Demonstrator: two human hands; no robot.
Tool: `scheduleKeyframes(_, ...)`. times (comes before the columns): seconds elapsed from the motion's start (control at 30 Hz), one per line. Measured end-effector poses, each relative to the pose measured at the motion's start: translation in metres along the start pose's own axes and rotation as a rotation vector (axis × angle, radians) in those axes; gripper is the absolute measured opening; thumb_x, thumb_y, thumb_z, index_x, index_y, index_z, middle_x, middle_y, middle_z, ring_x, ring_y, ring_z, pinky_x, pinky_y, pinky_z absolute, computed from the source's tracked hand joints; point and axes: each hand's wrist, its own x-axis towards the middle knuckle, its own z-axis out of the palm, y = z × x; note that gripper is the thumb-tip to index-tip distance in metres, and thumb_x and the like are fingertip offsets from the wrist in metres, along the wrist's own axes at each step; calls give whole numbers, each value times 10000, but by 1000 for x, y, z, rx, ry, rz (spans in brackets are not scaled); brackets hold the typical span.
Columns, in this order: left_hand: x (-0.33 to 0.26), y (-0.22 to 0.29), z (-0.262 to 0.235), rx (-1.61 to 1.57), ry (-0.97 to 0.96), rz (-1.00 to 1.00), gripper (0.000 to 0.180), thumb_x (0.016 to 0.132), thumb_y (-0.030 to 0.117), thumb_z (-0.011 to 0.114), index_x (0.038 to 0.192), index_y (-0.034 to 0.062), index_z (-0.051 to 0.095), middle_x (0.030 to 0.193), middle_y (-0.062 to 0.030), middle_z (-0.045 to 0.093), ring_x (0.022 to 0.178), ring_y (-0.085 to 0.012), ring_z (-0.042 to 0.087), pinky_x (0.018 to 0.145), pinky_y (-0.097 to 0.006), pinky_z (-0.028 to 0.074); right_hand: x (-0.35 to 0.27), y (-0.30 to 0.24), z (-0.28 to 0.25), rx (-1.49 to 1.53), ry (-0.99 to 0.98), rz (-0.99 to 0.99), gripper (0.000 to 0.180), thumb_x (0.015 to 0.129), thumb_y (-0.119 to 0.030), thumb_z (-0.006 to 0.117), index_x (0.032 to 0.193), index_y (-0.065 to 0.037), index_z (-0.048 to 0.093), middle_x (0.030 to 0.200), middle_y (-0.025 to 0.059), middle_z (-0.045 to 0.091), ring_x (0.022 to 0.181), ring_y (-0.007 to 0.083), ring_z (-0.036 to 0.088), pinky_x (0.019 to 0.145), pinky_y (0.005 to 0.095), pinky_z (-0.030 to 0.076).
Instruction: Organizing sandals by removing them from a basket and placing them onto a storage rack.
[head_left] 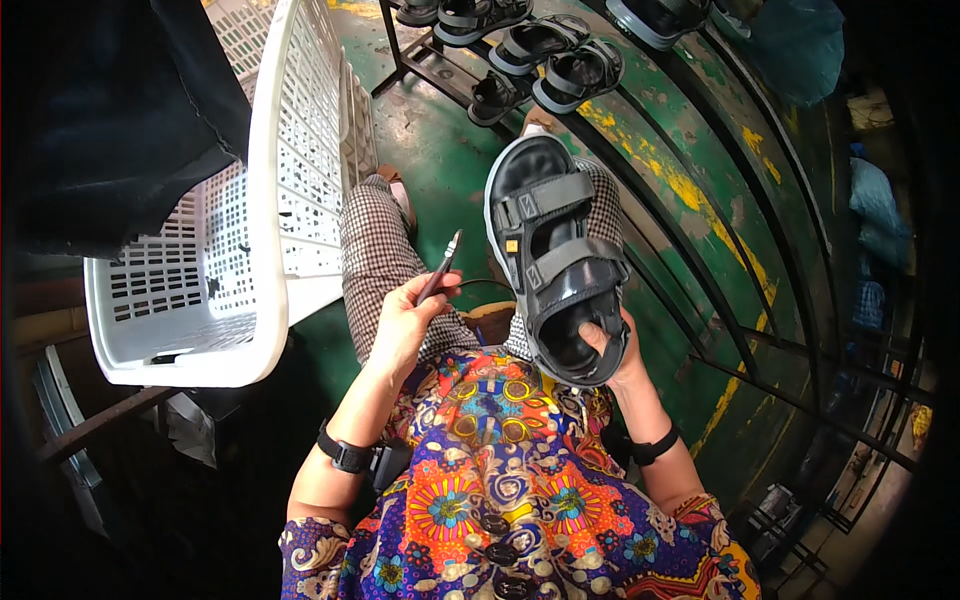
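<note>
My left hand (412,318) is closed round the dark handle of a small slim brush (450,255). Its metal collar and narrow tip point up and away from me. My right hand (622,352) grips a black and grey strappy sandal (540,262) at the heel end, thumb inside on the footbed. The sandal lies over my right thigh, toe pointing away, sole edge light grey. Two grey straps cross it, both fastened down, and a small orange tag shows on its side. The brush tip is apart from the sandal, to its left.
A white plastic basket (262,330) stands at my left, with black sheet material (130,110) draped over it. Ahead, a dark metal rack (690,200) holds several similar sandals (580,75). Clear plastic bags (800,45) lie at the far right.
</note>
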Motion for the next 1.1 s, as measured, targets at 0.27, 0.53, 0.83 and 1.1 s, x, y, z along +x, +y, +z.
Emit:
scheduleKeyframes(0.27, 5, -4, 16, 88, -109, -40, 193, 908, 98, 557, 1068, 15, 623, 1004, -34, 651, 884, -106, 616, 747, -229, 476, 0, -26, 17, 803, -36, 185, 555, 906, -221, 577, 1394, -72, 356, 1212, 124, 526, 903, 311, 614, 771, 422, 530)
scheduleKeyframes(0.53, -1, -13, 5, 138, -83, -30, 196, 908, 84, 549, 1070, -1, 617, 974, -28, 644, 878, -102, 608, 751, -218, 466, 29, -6, 30, 1482, -835, 244, 459, 981, -235, 356, 1438, -205, 332, 857, 74, 480, 470, 147, 533, 400, 244, 376)
scheduleKeyframes(0.83, -3, -25, 1, 212, -55, -71, 172, 916, 100, 545, 1031, 18, 643, 931, -19, 646, 839, -84, 597, 725, -214, 470, 31, -3, 30, 1417, -841, 240, 447, 987, -210, 345, 1434, -210, 339, 833, 65, 477, 464, 139, 541, 361, 232, 351)
scheduleKeyframes(1.1, 4, -20, -1, 244, 3, 36, 176, 893, 87, 516, 972, -7, 641, 913, -42, 633, 887, -132, 561, 843, -267, 434, 42, -10, 27, 1220, -676, 238, 483, 963, -271, 414, 1433, -197, 332, 881, 61, 473, 482, 148, 500, 464, 280, 373)
